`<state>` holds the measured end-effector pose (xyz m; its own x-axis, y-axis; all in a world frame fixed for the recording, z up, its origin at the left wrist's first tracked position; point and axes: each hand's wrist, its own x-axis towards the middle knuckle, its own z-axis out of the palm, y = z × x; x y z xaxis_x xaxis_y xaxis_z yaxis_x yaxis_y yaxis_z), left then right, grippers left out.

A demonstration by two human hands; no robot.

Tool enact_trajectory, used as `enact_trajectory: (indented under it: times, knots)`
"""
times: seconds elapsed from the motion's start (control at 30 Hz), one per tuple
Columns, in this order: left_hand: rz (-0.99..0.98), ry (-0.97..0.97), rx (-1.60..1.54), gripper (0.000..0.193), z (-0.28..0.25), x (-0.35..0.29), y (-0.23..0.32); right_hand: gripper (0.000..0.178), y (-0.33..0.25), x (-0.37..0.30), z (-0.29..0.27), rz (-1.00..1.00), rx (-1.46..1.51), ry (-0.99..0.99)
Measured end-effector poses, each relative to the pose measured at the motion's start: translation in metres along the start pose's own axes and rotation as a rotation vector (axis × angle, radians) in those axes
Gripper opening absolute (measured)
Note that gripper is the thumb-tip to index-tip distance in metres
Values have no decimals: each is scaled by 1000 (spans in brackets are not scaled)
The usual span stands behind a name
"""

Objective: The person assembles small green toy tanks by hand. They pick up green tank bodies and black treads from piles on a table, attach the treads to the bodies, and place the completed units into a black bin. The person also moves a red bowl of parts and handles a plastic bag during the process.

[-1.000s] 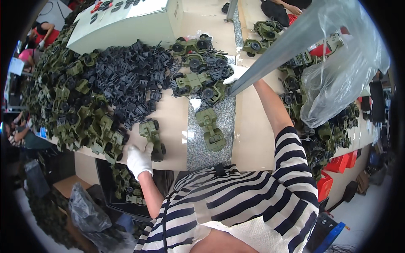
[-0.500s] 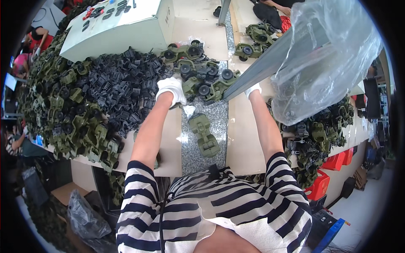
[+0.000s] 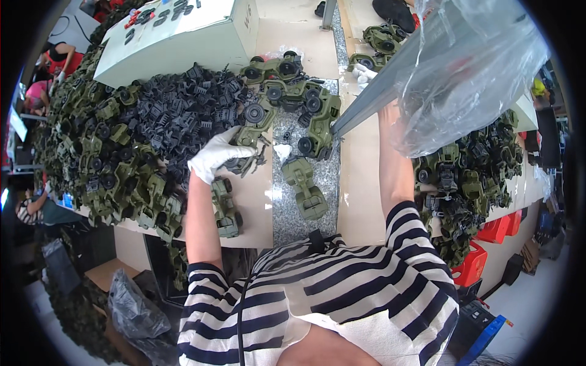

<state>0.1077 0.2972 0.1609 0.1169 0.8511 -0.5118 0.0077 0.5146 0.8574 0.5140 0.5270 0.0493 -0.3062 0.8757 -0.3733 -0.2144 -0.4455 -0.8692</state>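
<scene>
Your left hand point(image 3: 217, 155) is clamped on a green toy vehicle point(image 3: 251, 134) at its right, long axis running near to far; your right hand point(image 3: 364, 74) sits well apart, far right beyond the pole point(image 3: 378, 94), grip unclear

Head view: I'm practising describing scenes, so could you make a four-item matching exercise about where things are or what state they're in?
1. White-gloved left hand
2. Heap of small black plastic parts
3. Clear plastic bag
4. White rectangular box

A. At upper right, by a slanted grey metal post
B. Grasping an olive-green toy vehicle
C. Bearing small black and red pieces on top
D. Just in front of the box

Pairs: 1-B, 2-D, 3-A, 4-C
</scene>
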Motion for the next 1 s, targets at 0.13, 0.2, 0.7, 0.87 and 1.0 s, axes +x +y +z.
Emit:
enact_trajectory:
  times: [0.13,0.2,0.7,0.87,1.0]
  knots:
    - [28,160,-133,56,17,-12,-25,100,10,-65,-26,46,-38,70]
    - [51,232,-330,50,29,-31,-42,102,36,-91,-23,162,-155,82]
    - [67,456,-629,40,93,-121,-111,121,118,-120,169,78,-542,657]
    - [57,395,-863,36,88,-129,-121,50,115,-100,142,206,-25,401]
    - [68,335,-903,37,79,-129,-119,39,76,-129,141,160,413,182]
